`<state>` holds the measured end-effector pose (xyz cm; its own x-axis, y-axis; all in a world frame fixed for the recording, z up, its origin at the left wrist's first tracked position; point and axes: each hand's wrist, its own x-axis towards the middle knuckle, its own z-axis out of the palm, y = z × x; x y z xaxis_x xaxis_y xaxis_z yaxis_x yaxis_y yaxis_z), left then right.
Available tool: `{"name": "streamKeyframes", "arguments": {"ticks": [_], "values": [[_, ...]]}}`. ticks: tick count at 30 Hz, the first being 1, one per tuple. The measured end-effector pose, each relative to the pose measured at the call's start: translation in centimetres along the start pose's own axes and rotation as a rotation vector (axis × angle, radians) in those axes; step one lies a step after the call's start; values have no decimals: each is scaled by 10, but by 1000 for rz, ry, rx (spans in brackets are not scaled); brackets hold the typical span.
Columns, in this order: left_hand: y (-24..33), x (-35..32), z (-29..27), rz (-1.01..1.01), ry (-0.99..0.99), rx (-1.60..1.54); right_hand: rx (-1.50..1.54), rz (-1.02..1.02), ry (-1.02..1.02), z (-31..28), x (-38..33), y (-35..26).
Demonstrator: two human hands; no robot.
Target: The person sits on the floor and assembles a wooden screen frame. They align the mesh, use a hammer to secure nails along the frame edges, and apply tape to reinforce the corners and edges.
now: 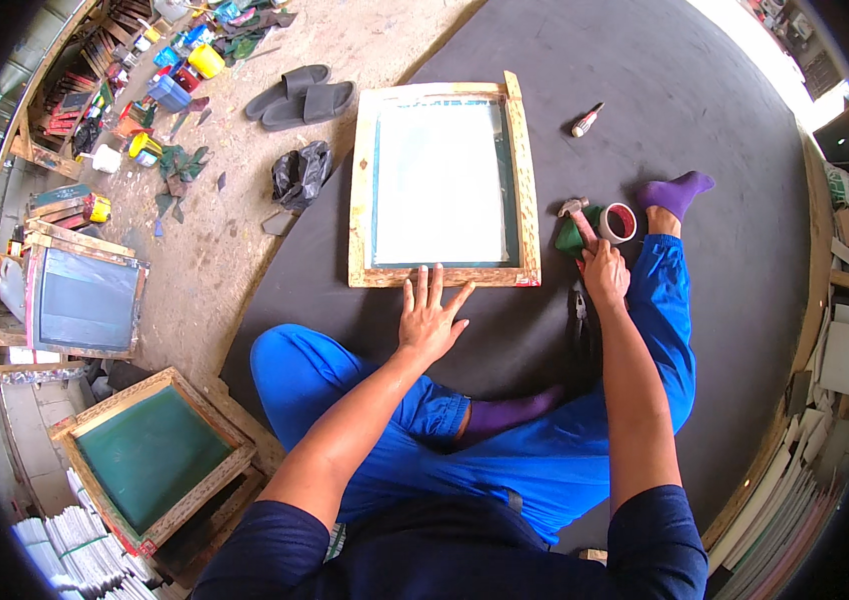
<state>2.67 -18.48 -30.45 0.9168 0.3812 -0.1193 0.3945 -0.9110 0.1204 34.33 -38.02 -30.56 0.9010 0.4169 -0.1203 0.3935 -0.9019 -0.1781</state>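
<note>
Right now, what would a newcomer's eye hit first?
Probably the wooden frame with its glaring white middle, upper center on the dark surface, left hand on its near edge. Then the hammer gripped in the right hand, right of the frame. The blue trousers across the lower middle stand out too.

Left hand spread, right hand curled

The left arm angles forward and inward, ending in a hand held palm down, fingers spread. The index finger stands apart from the middle finger, and the thumb sticks out to the right. The right arm runs almost straight ahead; its hand is turned back upward, fingers curled into a grip. Both arms are bare below the short sleeves. The left leg is folded, knee out to the side, with the left foot tucked inward. The right leg stretches forward, its foot farthest from the torso.
</note>
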Motion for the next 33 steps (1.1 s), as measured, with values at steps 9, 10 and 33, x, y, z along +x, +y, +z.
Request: {"name": "streamKeyframes", "arguments": {"ticks": [9, 10, 33], "values": [[-7, 0, 5, 14, 78, -9, 448, -34, 70, -33, -11, -22], [-9, -1, 6, 11, 81, -12, 506, -130, 134, -42, -23, -36], [-18, -8, -2, -17, 66, -63, 210, -488, -180, -36, -177, -118]]}}
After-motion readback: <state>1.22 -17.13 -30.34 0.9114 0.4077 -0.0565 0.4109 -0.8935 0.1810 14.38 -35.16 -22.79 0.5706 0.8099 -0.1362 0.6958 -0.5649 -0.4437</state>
